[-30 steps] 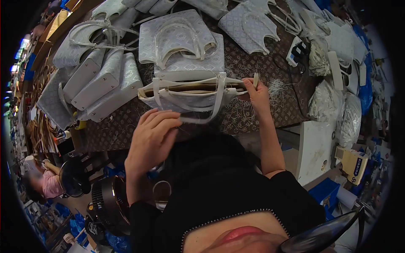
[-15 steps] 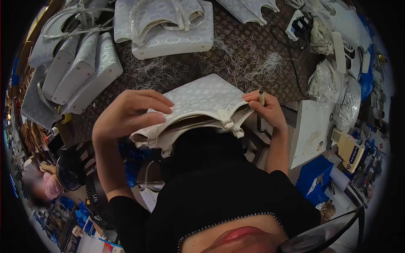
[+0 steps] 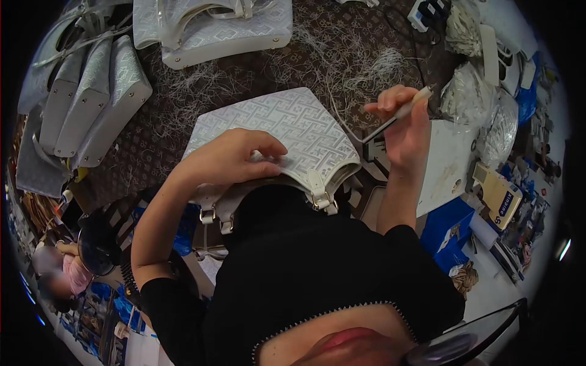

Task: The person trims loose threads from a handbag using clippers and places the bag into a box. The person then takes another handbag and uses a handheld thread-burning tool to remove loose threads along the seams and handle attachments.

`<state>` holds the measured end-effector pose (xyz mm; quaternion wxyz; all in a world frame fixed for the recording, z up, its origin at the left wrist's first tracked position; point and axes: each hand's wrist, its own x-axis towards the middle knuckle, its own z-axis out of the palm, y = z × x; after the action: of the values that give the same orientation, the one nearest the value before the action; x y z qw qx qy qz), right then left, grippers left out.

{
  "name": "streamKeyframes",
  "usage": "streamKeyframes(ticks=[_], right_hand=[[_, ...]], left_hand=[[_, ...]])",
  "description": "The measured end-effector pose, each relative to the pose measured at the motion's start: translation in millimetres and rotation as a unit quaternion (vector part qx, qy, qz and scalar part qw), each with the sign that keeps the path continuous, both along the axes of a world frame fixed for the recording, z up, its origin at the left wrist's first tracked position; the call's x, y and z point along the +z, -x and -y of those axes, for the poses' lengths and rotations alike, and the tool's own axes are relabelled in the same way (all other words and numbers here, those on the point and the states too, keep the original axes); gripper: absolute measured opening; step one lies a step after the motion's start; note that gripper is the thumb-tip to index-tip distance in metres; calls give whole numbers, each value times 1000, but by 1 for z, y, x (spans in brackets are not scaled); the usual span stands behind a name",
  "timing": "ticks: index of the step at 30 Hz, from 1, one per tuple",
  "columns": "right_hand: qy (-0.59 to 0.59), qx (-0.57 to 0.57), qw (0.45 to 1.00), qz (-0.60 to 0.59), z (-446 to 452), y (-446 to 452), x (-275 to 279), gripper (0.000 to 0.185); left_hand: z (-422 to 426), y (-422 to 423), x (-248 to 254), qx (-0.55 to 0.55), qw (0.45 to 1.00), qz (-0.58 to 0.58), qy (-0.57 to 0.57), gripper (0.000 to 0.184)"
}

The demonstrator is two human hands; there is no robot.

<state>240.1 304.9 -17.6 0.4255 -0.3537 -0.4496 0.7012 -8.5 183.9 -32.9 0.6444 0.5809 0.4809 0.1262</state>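
The left hand's (image 3: 229, 155) grip is loose, thumb and fingers parted and laid on the patterned panel of a white bag (image 3: 293, 125) beside its curved top edge, not clamped round it. The right hand's (image 3: 403, 125) grip is closed on the pale handle of a thin tool (image 3: 414, 102), whose metal shaft slants down and leftward to just beside the bag's right-hand corner. The bag thus lies under and rightward of the left hand, which is nearer, and to the left of the right hand; its long axis runs across the person's front, mouth and buckled tab (image 3: 317, 186) toward the body. What bears it underneath is hidden. Beyond is the brown surface (image 3: 131, 168), strewn with thread clippings (image 3: 390, 67), another bag (image 3: 226, 39) lying ahead and more stacked at left. Farther out are a fan (image 3: 97, 247) and a co-worker's pink sleeve (image 3: 76, 274).
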Motion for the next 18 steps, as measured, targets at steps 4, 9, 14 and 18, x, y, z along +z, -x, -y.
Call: streamKeyframes(ticks=[4, 9, 14, 18], right_hand=[[74, 71, 994, -36, -10, 7, -4, 46], [-34, 154, 973, 170, 5, 30, -4, 45], [-314, 196, 843, 390, 20, 57, -10, 79], [-374, 155, 825, 393, 21, 75, -15, 77]], left_hand=[[3, -1, -5, 10, 998, 34, 46, 37], [-1, -21, -7, 290, 935, 176, 102, 35], [-13, -32, -15, 417, 859, 296, 11, 27], [-18, -32, -26, 468, 828, 308, 17, 19]])
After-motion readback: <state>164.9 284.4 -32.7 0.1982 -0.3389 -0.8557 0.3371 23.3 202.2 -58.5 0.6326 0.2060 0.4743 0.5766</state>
